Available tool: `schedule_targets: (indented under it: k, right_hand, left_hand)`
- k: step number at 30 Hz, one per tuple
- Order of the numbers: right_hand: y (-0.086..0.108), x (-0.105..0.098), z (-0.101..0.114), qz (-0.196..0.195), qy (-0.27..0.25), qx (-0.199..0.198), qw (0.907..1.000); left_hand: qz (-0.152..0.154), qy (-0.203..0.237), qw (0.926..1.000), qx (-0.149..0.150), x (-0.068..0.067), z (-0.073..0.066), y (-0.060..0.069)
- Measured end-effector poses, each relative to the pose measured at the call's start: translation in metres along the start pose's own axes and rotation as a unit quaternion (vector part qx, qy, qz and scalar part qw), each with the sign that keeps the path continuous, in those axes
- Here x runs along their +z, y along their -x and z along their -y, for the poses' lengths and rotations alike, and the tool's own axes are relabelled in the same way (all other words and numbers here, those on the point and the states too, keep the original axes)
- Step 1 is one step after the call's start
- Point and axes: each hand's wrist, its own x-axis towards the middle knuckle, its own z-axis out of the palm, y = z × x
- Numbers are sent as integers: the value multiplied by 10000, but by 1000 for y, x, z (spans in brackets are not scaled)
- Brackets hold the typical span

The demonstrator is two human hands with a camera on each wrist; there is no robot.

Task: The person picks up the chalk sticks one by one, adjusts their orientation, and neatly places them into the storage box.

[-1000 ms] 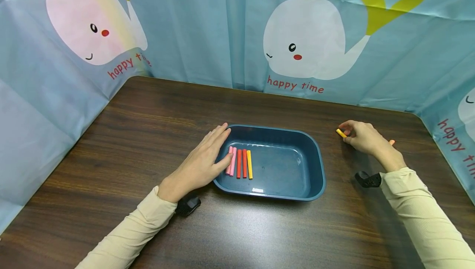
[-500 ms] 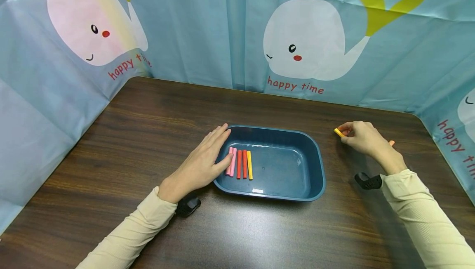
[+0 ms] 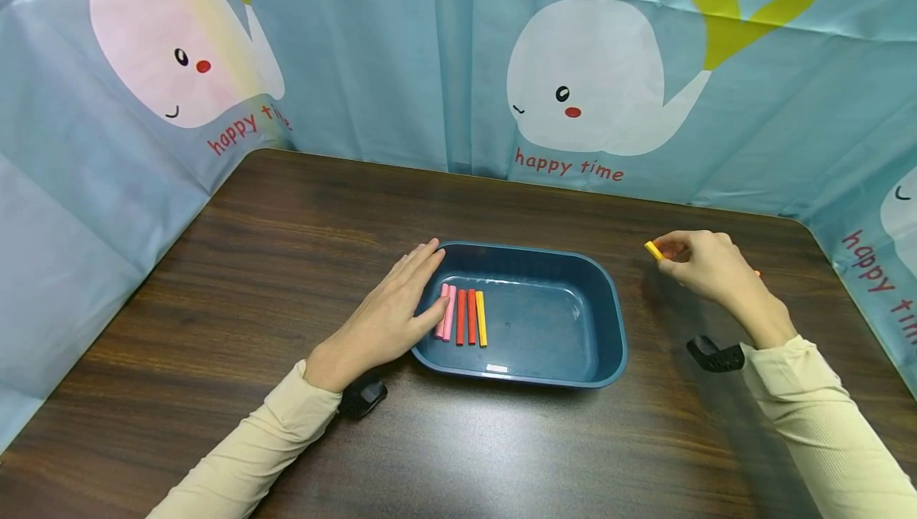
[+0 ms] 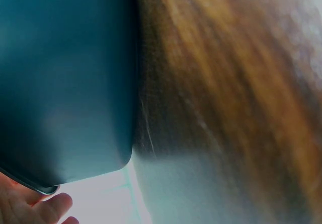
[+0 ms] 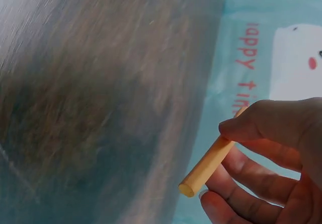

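A dark blue plastic tray (image 3: 552,320) sits on the table. Inside it at the left, two pink chalk sticks (image 3: 449,314), two red chalk sticks (image 3: 461,318) and a yellow chalk stick (image 3: 481,318) lie side by side. My left hand (image 3: 387,314) rests on the tray's left rim, fingers extended, thumb over the inside edge. To the right of the tray, my right hand (image 3: 705,264) pinches another yellow chalk stick (image 5: 207,166) between thumb and fingers, just above the table. In the left wrist view, the tray's outer wall (image 4: 70,83) fills the left side.
A small orange-red piece (image 3: 758,273) shows behind the right wrist, mostly hidden. The dark wood table (image 3: 322,224) meets a blue whale-print curtain (image 3: 365,49) at the back and sides. Black wrist devices (image 3: 364,397) hang below both wrists.
The right hand has raised the yellow chalk stick slightly off the table, tilting it a little. The left hand and the tray stay in place.
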Motion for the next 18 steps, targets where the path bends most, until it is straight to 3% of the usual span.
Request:
schedule_targets:
  k: [18]
  right_hand:
    - [15,-9,33,-207,-249,-168,9993]
  left_hand:
    - [7,5,10000,-6,0,0,0]
